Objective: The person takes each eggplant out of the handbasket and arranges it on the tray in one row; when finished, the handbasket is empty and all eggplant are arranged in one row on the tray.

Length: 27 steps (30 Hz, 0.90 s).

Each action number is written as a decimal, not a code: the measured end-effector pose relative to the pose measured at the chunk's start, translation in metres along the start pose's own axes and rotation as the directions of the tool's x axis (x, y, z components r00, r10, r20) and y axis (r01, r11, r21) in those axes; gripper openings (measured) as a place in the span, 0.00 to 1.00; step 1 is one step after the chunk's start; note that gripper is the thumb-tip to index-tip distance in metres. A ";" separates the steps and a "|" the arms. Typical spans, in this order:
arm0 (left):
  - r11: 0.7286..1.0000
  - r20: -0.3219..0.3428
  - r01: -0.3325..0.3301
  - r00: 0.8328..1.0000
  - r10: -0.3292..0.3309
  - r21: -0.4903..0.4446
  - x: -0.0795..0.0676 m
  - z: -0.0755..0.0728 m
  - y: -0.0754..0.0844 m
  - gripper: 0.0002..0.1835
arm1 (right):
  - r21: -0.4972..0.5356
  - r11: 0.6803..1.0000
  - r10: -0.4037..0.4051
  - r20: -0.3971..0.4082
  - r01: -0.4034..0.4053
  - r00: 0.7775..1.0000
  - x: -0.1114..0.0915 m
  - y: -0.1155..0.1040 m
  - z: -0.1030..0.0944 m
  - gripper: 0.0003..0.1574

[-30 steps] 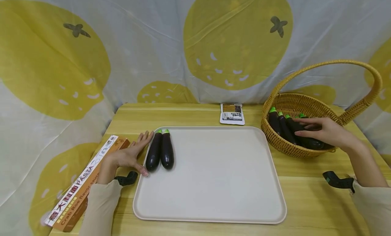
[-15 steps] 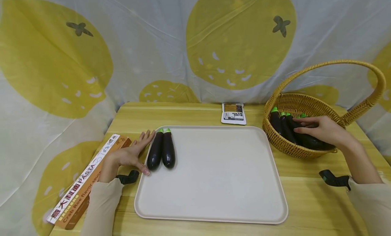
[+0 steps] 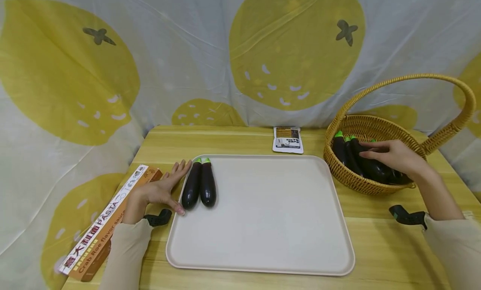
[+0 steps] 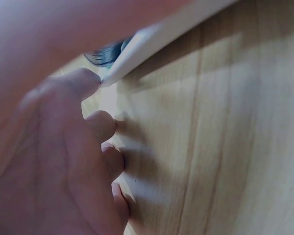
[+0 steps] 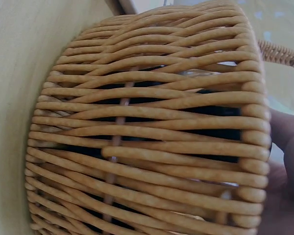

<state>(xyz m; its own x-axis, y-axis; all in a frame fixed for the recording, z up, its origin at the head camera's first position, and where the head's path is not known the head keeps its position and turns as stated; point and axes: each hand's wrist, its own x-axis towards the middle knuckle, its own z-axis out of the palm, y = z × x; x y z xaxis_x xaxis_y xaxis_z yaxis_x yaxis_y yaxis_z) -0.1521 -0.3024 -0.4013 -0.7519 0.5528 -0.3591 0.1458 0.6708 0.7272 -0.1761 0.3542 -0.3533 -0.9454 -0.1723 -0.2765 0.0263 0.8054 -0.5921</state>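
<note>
My right hand (image 3: pixel 402 158) reaches into the wicker basket (image 3: pixel 347 182) and grips a dark eggplant (image 3: pixel 375 170) between thumb and fingers. Other eggplants (image 3: pixel 339 150) with green stem ends lie beside it, partly covered. In the right wrist view the woven wall (image 5: pixel 152 132) hides most of the contents, and only part of the hand (image 5: pixel 289 171) shows past the rim. My left hand (image 3: pixel 159 192) spreads along the left edge of the pale tray (image 3: pixel 270 223), its thumb on the rim. Two eggplants, a left one (image 3: pixel 191 187) and a right one (image 3: pixel 208 185), lie side by side there.
A long pasta box (image 3: pixel 105 225) lies slanted on the left, under the left forearm. Behind the tray is a small flat packet (image 3: pixel 287 139). The basket's tall handle (image 3: pixel 413 76) arches above the right hand. A lemon-print cloth (image 3: pixel 180 52) hangs behind the table.
My right hand has shifted slightly left within the basket, and the eggplant under it has moved a little that way too. The left hand stays at the tray's edge.
</note>
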 end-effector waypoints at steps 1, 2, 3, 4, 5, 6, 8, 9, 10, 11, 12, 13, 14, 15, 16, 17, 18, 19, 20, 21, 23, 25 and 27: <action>1.000 -0.001 -0.001 1.000 0.001 -0.002 0.000 0.000 0.000 0.82 | 0.010 1.000 0.003 0.000 -0.003 1.000 0.000 0.000 0.000 0.43; 1.000 0.000 -0.001 1.000 0.001 -0.004 0.000 0.000 -0.001 0.82 | 0.015 1.000 0.009 -0.004 -0.008 1.000 0.001 0.000 0.000 0.43; 1.000 0.000 -0.002 1.000 0.002 -0.007 0.000 0.000 -0.001 0.82 | 0.025 1.000 0.010 -0.002 -0.010 1.000 0.001 0.000 0.000 0.44; 1.000 -0.001 -0.002 1.000 0.002 -0.008 0.000 0.000 -0.001 0.82 | 0.028 1.000 0.012 -0.003 -0.012 1.000 0.002 -0.001 0.001 0.44; 1.000 -0.001 -0.003 1.000 0.003 -0.010 0.000 0.000 -0.001 0.82 | 0.025 1.000 0.012 -0.006 -0.011 1.000 0.002 -0.001 0.001 0.43; 1.000 -0.002 -0.005 1.000 0.005 -0.008 0.000 0.000 -0.001 0.82 | 0.019 1.000 0.012 -0.009 -0.012 1.000 0.002 -0.002 0.001 0.43; 1.000 -0.005 -0.007 1.000 0.007 -0.005 0.000 0.000 -0.001 0.82 | 0.007 1.000 0.007 -0.009 -0.007 1.000 0.002 -0.003 0.000 0.43; 1.000 -0.005 -0.007 1.000 0.007 -0.003 0.000 0.000 -0.001 0.82 | 0.005 1.000 0.005 -0.005 -0.004 1.000 0.001 -0.004 0.000 0.43; 1.000 -0.006 -0.007 1.000 0.007 -0.001 0.000 0.000 -0.001 0.82 | -0.002 1.000 0.005 -0.005 -0.005 1.000 0.001 -0.004 0.000 0.43; 1.000 -0.007 -0.007 1.000 0.007 0.002 0.000 0.000 -0.001 0.82 | -0.004 1.000 0.004 -0.003 -0.004 1.000 0.000 -0.005 0.000 0.42; 1.000 -0.007 -0.007 1.000 0.007 0.004 0.000 0.000 -0.001 0.82 | -0.002 1.000 0.007 0.001 -0.007 1.000 0.000 -0.005 0.000 0.43; 1.000 -0.007 -0.006 1.000 0.006 0.004 0.000 0.000 -0.001 0.82 | 0.006 1.000 0.009 0.007 -0.009 1.000 0.000 -0.006 0.000 0.43; 1.000 -0.007 -0.006 1.000 0.006 0.004 0.000 0.000 -0.001 0.82 | 0.017 1.000 0.015 0.013 -0.015 1.000 0.000 -0.006 0.000 0.43; 1.000 -0.007 -0.005 1.000 0.005 0.003 0.000 0.000 -0.001 0.82 | 0.028 0.999 0.021 0.017 -0.021 1.000 0.000 -0.005 -0.001 0.44; 1.000 -0.007 -0.005 1.000 0.005 0.004 0.000 0.000 -0.001 0.82 | 0.042 0.999 0.026 0.020 -0.026 0.999 0.001 -0.005 -0.001 0.44; 1.000 -0.008 -0.004 1.000 0.005 0.003 0.000 0.000 -0.001 0.82 | 0.057 0.998 0.032 0.022 -0.033 0.999 0.001 -0.004 -0.001 0.45; 1.000 -0.008 -0.003 1.000 0.003 0.001 0.000 0.000 -0.001 0.82 | 0.070 0.997 0.038 0.022 -0.039 0.999 0.002 -0.003 -0.001 0.45; 1.000 -0.008 -0.002 1.000 0.002 -0.002 0.000 0.000 -0.001 0.82 | 0.080 0.996 0.040 0.020 -0.041 0.999 0.002 -0.003 -0.001 0.46; 1.000 -0.007 -0.001 1.000 0.000 -0.005 0.000 0.000 -0.001 0.82 | 0.083 0.996 0.041 0.017 -0.043 0.999 0.002 -0.002 -0.001 0.46; 1.000 -0.007 0.001 1.000 -0.001 -0.007 0.000 0.000 -0.001 0.82 | 0.084 0.996 0.039 0.014 -0.040 0.999 0.002 -0.001 -0.001 0.45; 1.000 -0.006 0.003 1.000 -0.004 -0.011 0.000 0.000 -0.001 0.82 | 0.075 0.997 0.031 0.008 -0.031 0.999 0.002 0.000 -0.001 0.44; 1.000 -0.006 0.004 1.000 -0.004 -0.011 0.000 0.000 0.000 0.82 | 0.050 0.998 0.022 -0.002 -0.022 1.000 0.002 0.001 -0.001 0.43; 1.000 -0.006 0.001 1.000 -0.001 -0.009 0.000 0.000 0.000 0.82 | 0.027 0.999 0.021 -0.012 -0.020 1.000 0.002 0.001 -0.001 0.44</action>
<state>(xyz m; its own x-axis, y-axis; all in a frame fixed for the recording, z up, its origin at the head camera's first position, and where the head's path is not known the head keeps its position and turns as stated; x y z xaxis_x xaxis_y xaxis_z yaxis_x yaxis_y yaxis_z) -0.1521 -0.3021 -0.4017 -0.7562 0.5490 -0.3560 0.1396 0.6670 0.7319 -0.1784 0.3548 -0.3540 -0.9486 -0.1488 -0.2794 0.0542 0.7933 -0.6064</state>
